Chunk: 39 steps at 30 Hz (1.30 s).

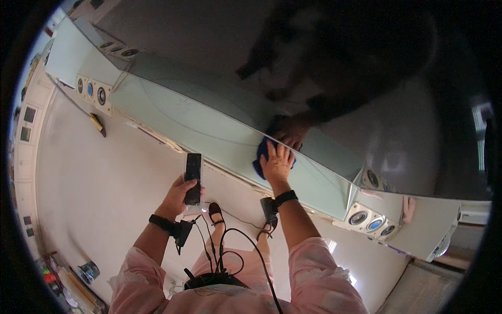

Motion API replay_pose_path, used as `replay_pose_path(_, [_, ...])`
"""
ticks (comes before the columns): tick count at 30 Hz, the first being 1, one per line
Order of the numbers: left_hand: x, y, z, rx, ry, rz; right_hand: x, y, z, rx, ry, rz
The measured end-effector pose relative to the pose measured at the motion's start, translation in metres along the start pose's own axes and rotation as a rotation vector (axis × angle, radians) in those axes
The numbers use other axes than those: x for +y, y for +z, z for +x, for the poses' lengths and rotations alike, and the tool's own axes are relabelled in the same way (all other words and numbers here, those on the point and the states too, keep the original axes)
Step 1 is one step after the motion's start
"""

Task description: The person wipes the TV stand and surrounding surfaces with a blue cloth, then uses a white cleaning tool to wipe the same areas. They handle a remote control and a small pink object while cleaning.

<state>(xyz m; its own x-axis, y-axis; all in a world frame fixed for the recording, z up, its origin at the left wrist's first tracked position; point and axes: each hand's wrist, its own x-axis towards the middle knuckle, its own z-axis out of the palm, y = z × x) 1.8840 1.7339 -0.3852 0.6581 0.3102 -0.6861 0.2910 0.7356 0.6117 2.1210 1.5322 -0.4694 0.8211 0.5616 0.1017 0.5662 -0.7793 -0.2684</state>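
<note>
In my left hand (176, 196) is a black remote control (193, 178), held upright with the thumb across its lower half; it seems to be in a clear cover. My right hand (277, 163) lies with spread fingers on a dark blue cloth (259, 163), pressing it onto the pale green glass top (219, 143) of a long cabinet. The fingertips are close to the lower edge of a large, dark, glossy screen (196, 43), which mirrors the hand and the cloth. Both wrists wear black straps with devices.
Speaker units stand at the cabinet's left (94, 93) and right (372, 221). A broom (97, 122) with a yellow head part leans at the left. A bin (88, 271) stands on the floor at lower left. Black cables hang before my waist, and a thin cord crosses the floor.
</note>
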Motion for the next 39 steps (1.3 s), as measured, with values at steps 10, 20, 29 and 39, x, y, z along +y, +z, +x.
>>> replay_pose_path(10, [0.013, 0.007, 0.083, -0.077, 0.224, 0.221, 0.096, -0.041, -0.094, 0.19, 0.501, -0.153])
replay_pose_path(20, [-0.021, -0.003, 0.166, 0.145, 0.382, 0.495, 0.012, -0.024, -0.039, -0.106, -0.125, 0.122])
replay_pose_path(29, [-0.023, -0.007, 0.209, 0.361, 0.55, 1.163, 0.154, -0.081, -0.154, 0.205, 0.59, -0.128])
replay_pose_path(39, [-0.015, 0.009, 0.173, 0.542, 0.63, 1.308, 0.184, -0.091, -0.177, 0.031, 0.079, 0.089])
